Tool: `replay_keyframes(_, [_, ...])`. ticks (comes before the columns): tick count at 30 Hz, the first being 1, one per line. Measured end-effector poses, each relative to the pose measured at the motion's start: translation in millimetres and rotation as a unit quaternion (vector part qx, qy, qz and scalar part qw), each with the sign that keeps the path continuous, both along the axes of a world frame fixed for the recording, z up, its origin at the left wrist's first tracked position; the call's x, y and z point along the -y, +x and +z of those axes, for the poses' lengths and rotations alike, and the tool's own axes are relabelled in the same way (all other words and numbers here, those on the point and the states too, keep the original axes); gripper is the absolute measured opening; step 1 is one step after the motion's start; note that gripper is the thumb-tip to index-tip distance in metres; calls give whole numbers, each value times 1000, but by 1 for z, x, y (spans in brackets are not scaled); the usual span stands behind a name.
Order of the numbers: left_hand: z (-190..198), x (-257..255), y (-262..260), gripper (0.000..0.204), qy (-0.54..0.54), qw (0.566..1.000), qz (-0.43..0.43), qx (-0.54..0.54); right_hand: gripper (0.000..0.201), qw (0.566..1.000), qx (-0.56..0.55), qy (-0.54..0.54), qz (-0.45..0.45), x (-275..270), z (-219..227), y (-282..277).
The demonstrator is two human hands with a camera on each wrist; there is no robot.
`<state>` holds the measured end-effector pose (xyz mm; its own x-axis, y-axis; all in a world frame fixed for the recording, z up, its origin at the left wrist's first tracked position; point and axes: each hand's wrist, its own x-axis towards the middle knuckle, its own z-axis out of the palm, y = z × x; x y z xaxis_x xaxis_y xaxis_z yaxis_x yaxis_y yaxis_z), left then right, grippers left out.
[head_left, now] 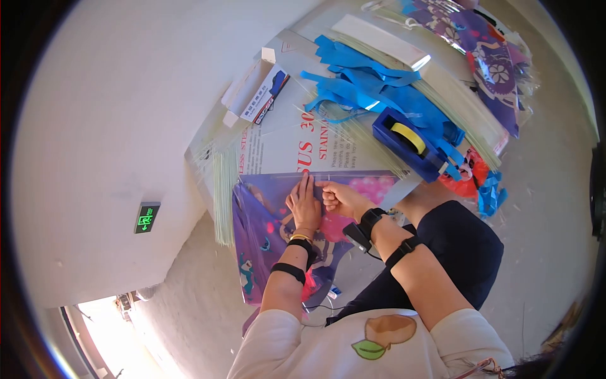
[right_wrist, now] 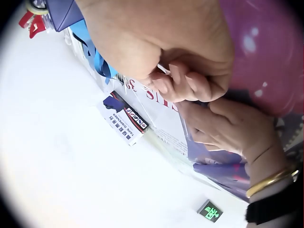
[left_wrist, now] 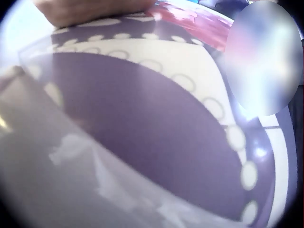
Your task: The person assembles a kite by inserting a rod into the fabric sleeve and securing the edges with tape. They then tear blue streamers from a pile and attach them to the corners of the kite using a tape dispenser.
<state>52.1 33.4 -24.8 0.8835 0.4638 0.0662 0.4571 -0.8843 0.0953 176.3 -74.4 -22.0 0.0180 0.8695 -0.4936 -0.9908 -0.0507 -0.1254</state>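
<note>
A purple printed plastic sheet (head_left: 268,208) with pink balloon pictures lies over the near edge of the work surface and hangs down in front. My left hand (head_left: 305,207) presses on it near its top edge, fingers stretched out. Close beside it, my right hand (head_left: 344,199) has its fingers curled at that edge. In the right wrist view a thin white stick (right_wrist: 163,69) pokes out between the right hand's fingers; most of it is hidden. The left wrist view is filled by the sheet (left_wrist: 133,118) seen close up, with part of a hand (left_wrist: 95,9) at the top.
A blue tape dispenser (head_left: 410,144) with yellow tape stands at right, beside blue strips (head_left: 360,85). Bundles of thin pale sticks (head_left: 224,196) lie left and right. An open tape dispenser box (head_left: 255,91) stands at the back left. More printed sheets (head_left: 495,69) lie far right.
</note>
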Motion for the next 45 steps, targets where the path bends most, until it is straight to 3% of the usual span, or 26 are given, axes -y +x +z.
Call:
replay_keyframes(5, [-2,0,2,66,13,1000,6,4,12,998,-57,29,-17,-15,-11,-4])
replay_keyframes(7, [-4,0,1,63,6,1000,7,25,34,995,-86,44,-35,-17,-14,-6])
replay_keyframes(8, [-5,0,1,63,4,1000,8,24,34,995,-87,42,-35,-18,-15,-6])
replay_keyframes(11, [-3,1,1,62,0,999,10,46,32,994,-88,34,-52,-19,-9,-5])
replay_keyframes(13, [-4,2,1,63,-14,998,18,60,13,994,-93,21,-60,-19,-5,-4])
replay_keyframes(17, [-4,2,1,64,-11,998,12,65,13,992,-102,27,-66,-20,-5,-3])
replay_keyframes(19, [-4,1,1,65,-1,998,6,63,24,992,-104,20,-68,-22,-11,-4])
replay_keyframes(23, [5,-1,5,65,7,998,-12,64,20,992,-101,26,-68,-24,-16,-4])
replay_keyframes(29, [36,-6,14,68,-2,998,-67,-17,13,990,-110,-3,-90,-24,-8,-3])
replay_keyframes(41, [34,-7,13,76,25,994,-81,-76,9,969,-204,-21,-140,-7,6,-29])
replay_keyframes(45, [35,-4,11,83,57,989,-73,-117,12,986,-9,-85,-140,27,13,-38])
